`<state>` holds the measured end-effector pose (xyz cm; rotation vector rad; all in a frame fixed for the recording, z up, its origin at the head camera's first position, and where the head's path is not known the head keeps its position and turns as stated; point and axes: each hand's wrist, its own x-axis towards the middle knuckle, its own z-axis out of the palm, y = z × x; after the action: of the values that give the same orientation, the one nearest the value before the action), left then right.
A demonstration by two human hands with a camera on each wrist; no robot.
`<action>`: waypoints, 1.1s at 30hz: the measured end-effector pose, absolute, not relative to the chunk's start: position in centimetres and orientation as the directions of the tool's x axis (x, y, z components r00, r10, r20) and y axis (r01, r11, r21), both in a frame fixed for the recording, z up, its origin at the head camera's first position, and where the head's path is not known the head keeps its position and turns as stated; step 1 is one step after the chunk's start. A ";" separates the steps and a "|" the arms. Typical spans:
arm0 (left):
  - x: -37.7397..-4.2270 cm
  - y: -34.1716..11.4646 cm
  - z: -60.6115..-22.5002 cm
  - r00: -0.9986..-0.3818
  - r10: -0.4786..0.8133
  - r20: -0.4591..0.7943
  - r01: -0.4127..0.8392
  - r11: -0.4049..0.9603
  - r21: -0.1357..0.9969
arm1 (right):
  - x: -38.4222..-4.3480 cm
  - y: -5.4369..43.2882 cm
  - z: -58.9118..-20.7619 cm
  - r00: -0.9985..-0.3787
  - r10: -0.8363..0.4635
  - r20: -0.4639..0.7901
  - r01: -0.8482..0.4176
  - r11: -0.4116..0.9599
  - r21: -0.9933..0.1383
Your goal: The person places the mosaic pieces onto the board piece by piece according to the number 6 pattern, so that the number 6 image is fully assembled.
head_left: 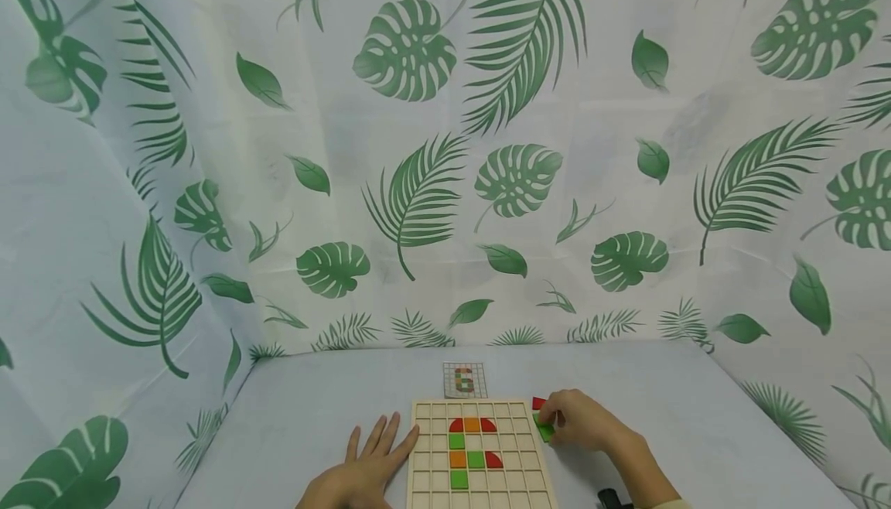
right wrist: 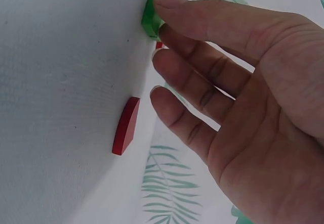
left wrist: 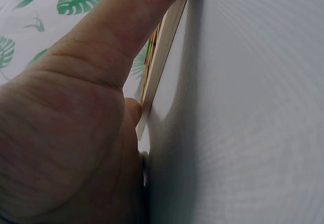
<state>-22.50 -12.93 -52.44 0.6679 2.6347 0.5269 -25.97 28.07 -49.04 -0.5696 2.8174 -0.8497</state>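
Note:
A wooden grid board (head_left: 511, 486) lies on the table with red, orange and green tiles set in several of its squares. My left hand (head_left: 365, 466) rests beside the board's left edge with fingers spread, the thumb touching the rim. Off the board's right edge, my right hand (head_left: 585, 420) pinches a green tile (right wrist: 150, 19) between thumb and index finger; the other fingers are loosely bent. More green shows under these fingertips in the head view. A red tile (head_left: 538, 403) lies just beyond them. Near the fingers in the right wrist view is a red curved-edge tile (right wrist: 126, 127).
Behind the board lies a small pattern card (head_left: 464, 380) showing a coloured figure on a grid. A black object (head_left: 612, 498) sits near the right forearm at the bottom edge. Leaf-printed cloth (head_left: 515, 184) hangs behind and beside the pale table (head_left: 313, 393).

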 end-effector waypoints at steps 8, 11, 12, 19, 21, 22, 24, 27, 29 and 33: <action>-22.6 -13.0 -52.7 -0.822 0.509 -0.256 0.368 0.817 0.444 | -25.7 28.0 -49.1 -0.916 -0.400 -0.025 -0.323 0.775 -0.542; -22.6 -13.0 -52.7 -0.821 0.511 -0.253 0.370 0.815 0.446 | -25.7 27.9 -49.2 -0.917 -0.398 -0.030 -0.320 0.777 -0.542; -22.6 -13.0 -52.7 -0.820 0.513 -0.253 0.372 0.814 0.446 | -25.7 27.9 -49.2 -0.918 -0.395 -0.036 -0.315 0.781 -0.540; -22.4 -13.0 -52.3 -0.815 0.520 -0.256 0.378 0.811 0.447 | -25.5 27.8 -49.1 -0.918 -0.395 -0.050 -0.307 0.782 -0.543; -22.3 -13.0 -52.3 -0.815 0.521 -0.254 0.377 0.809 0.450 | -25.5 27.8 -49.1 -0.912 -0.408 -0.045 -0.318 0.772 -0.550; -22.3 -13.0 -52.3 -0.815 0.522 -0.253 0.377 0.809 0.451 | -25.5 27.8 -49.1 -0.908 -0.416 -0.044 -0.323 0.765 -0.557; -22.3 -13.0 -52.3 -0.815 0.521 -0.253 0.377 0.809 0.452 | -25.5 27.8 -49.0 -0.901 -0.431 -0.042 -0.334 0.754 -0.565; -22.3 -13.0 -52.2 -0.815 0.522 -0.252 0.379 0.809 0.449 | -25.5 27.9 -48.7 -0.890 -0.454 -0.029 -0.355 0.733 -0.580; -22.3 -13.0 -52.2 -0.814 0.523 -0.253 0.379 0.808 0.451 | -25.5 28.0 -48.3 -0.885 -0.466 -0.011 -0.369 0.714 -0.594; -22.3 -13.0 -52.2 -0.817 0.519 -0.252 0.378 0.812 0.445 | -25.5 27.9 -47.6 -0.875 -0.483 0.040 -0.397 0.666 -0.631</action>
<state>-22.31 -12.97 -52.24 0.6774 2.6331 0.5389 -25.52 27.86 -47.57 -0.7285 2.7471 -0.9942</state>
